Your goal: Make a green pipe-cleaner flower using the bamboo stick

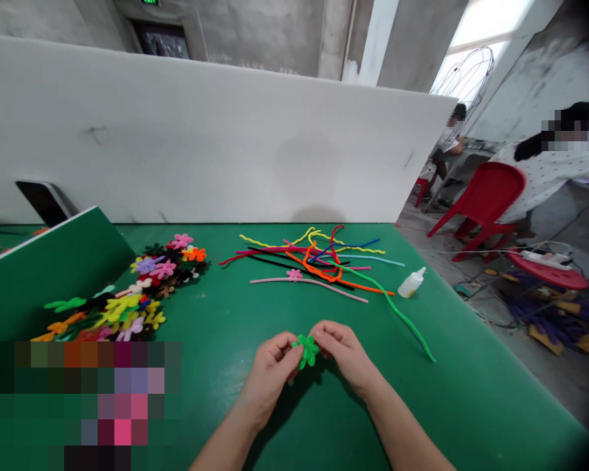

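A small green pipe-cleaner flower (pixel 307 351) with rounded petals is held just above the green table (pixel 216 405). My left hand (pixel 273 366) pinches its left side between thumb and fingers. From the right, my right hand (pixel 341 350) has thumb and fingertips closed at the flower's edge. Beyond my hands lies a loose spread of pipe cleaners (pixel 324 261) in yellow, red, black, orange, blue and pink. One long green pipe cleaner (pixel 407 320) reaches toward the right. A little pink flower (pixel 294 275) rests among them.
A pile of colourful pipe-cleaner flowers (pixel 127 307) lies at the left, beside a green board (pixel 53 261). A small white squeeze bottle (pixel 412 282) stands at the right. Behind the table rises a white partition (pixel 201 144). Two people sit off to the right, near a red chair (pixel 491 196).
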Demonstrator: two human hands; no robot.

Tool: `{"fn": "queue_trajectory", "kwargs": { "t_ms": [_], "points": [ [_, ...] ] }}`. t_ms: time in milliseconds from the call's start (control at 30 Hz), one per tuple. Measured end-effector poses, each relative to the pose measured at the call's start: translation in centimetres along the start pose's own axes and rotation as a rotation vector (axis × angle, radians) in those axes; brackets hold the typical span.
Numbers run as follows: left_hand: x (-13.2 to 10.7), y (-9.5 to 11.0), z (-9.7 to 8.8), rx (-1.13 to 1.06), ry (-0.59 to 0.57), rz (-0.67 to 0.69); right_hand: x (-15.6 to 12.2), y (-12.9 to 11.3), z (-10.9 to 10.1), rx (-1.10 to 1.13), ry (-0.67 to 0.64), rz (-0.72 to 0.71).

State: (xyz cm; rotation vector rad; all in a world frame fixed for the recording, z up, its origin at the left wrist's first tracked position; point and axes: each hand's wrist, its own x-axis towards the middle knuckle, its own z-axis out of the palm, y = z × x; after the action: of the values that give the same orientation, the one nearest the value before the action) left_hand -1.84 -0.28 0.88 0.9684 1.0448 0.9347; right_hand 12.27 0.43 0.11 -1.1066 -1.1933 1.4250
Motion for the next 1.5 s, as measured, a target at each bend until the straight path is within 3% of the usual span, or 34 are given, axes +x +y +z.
{"fn": "queue_trajectory", "kwargs": {
  "t_ms": [167,300,633,833,900,1100,1500],
  "points": [
    [0.2,0.0,0.0,-0.124,0.058,-0.002,-0.3,0.0,0.6,0.019,-0.015,0.061],
    [0.4,-0.2,-0.2,-0.072,0.074,0.061,-0.4,-0.1,1.0,0.053,0.006,0.064],
    [-0.2,0.5,0.4,0.166,0.07,0.101,-0.4,-0.3,0.9,-0.149,0.035,-0.134],
    [0.0,0.4,0.1,0.259,0.025,0.191,-0.5,0.6,2.0,0.002,0.113,-0.005],
    [-0.1,0.2,0.2,0.215,0.044,0.168,-0.4,0.8,2.1,0.078,0.138,0.03],
    [0.0,-0.3,0.4,-0.105,0.084,0.061,-0.4,0.8,2.1,0.147,0.243,-0.044],
    [-0.1,0.2,0.3,0.071,0.054,0.087,-0.3,0.5,1.4,0.035,0.158,-0.134]
  ]
}}
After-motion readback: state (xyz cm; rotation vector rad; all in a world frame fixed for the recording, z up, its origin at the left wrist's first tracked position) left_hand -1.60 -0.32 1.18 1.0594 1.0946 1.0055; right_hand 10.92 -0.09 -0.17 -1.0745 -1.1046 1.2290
